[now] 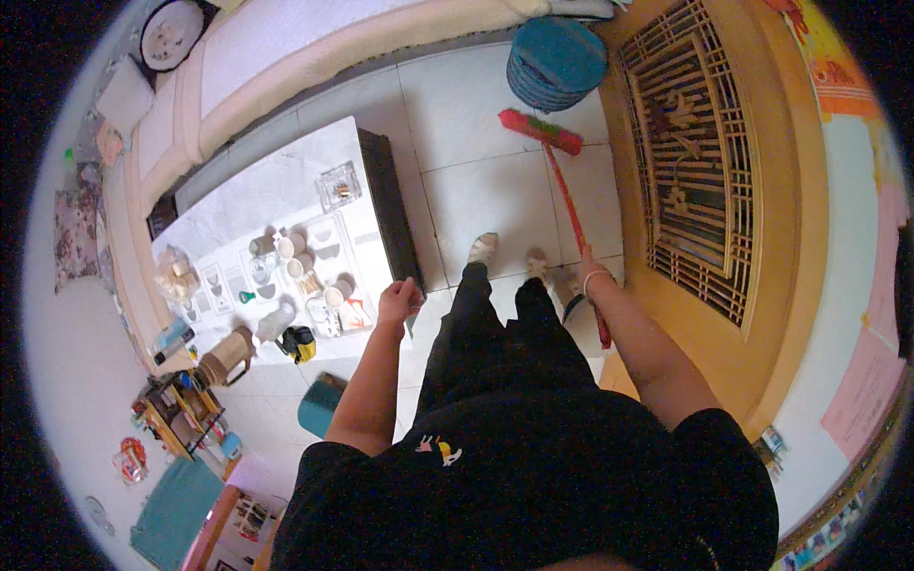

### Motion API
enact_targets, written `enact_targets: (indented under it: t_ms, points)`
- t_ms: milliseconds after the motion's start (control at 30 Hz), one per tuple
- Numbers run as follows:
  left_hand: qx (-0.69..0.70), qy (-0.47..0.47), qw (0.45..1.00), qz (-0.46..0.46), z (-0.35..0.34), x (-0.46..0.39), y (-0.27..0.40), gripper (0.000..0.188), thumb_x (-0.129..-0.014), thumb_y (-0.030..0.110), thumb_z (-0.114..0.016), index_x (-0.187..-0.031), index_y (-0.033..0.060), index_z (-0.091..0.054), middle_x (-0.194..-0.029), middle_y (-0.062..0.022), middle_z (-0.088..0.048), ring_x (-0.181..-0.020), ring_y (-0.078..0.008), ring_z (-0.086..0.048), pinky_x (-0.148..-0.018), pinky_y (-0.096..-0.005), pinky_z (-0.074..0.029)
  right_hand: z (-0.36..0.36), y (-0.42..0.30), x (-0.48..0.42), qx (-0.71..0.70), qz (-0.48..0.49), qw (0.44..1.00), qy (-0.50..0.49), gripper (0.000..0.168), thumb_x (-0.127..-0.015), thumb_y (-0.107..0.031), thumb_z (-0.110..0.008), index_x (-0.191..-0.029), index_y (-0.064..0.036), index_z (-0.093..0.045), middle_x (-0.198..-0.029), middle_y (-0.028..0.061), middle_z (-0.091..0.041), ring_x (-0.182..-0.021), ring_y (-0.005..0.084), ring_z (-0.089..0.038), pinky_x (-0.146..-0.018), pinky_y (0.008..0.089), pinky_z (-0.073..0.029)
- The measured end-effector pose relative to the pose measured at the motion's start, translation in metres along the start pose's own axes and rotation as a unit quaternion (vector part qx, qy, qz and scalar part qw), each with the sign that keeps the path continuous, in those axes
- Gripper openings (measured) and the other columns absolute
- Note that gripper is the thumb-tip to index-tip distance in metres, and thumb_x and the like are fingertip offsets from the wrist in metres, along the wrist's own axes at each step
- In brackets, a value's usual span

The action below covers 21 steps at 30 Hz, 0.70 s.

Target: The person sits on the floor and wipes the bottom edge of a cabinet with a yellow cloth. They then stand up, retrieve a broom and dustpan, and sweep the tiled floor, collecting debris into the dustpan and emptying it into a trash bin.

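A broom with a red handle and a red and green head is gripped around its shaft by my right hand. Its head lies out in front, over the tiled floor near a round stack of blue-green stools. Beside the right front corner of a coffee table hangs my left hand, its fingers curled; whether it holds something small cannot be told. On the table stand paper cups, a glass ashtray and a clear tray.
The stacked blue-green stools stand ahead by a wooden lattice panel. A covered sofa runs behind the table. At the left are a thermos jug, a small shelf rack and a teal stool.
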<state>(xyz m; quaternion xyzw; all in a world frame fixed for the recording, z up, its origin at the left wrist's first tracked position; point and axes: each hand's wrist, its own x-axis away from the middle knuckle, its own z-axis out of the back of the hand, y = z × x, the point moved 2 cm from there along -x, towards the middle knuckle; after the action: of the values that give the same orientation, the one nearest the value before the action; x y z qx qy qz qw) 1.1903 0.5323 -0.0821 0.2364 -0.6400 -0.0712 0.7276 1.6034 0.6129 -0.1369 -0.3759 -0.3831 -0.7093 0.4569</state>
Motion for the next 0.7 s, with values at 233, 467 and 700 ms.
enact_targets:
  t_ms: [233, 467, 700]
  points:
    - [0.062, 0.023, 0.997, -0.025, -0.023, 0.016, -0.041, 0.026, -0.084, 0.034, -0.055, -0.075, 0.0094, -0.053, -0.066, -0.0014, -0.055, -0.059, -0.0134, -0.057, -0.051, -0.0253, -0.045, 0.014, 0.084, 0.123, 0.030, 0.105, 0.990, -0.090, 0.066, -0.080, -0.013, -0.048, -0.138, -0.019, -0.017, -0.099, 0.0257, -0.057, -0.083, 0.0362, -0.060, -0.069, 0.0426, -0.048]
    - [0.050, 0.049, 0.997, -0.019, -0.080, 0.056, -0.057, 0.024, -0.086, 0.032, -0.052, -0.079, 0.0089, -0.053, -0.070, -0.0020, -0.056, -0.062, -0.0139, -0.058, -0.054, -0.0261, -0.044, 0.085, 0.180, 0.105, 0.030, 0.157, 0.987, 0.016, 0.062, -0.082, -0.011, -0.047, -0.137, -0.022, -0.020, -0.100, 0.0226, -0.058, -0.077, 0.0335, -0.059, -0.064, 0.0429, -0.050]
    - [-0.029, 0.064, 0.997, -0.035, -0.108, 0.118, -0.093, 0.025, -0.085, 0.030, -0.053, -0.080, 0.0053, -0.054, -0.072, -0.0040, -0.058, -0.065, -0.0137, -0.059, -0.055, -0.0266, -0.045, 0.170, 0.180, -0.085, 0.121, 0.125, 0.984, 0.027, 0.070, -0.085, 0.002, -0.038, -0.140, -0.029, -0.008, -0.112, 0.0172, -0.051, -0.083, 0.0276, -0.055, -0.064, 0.0397, -0.045]
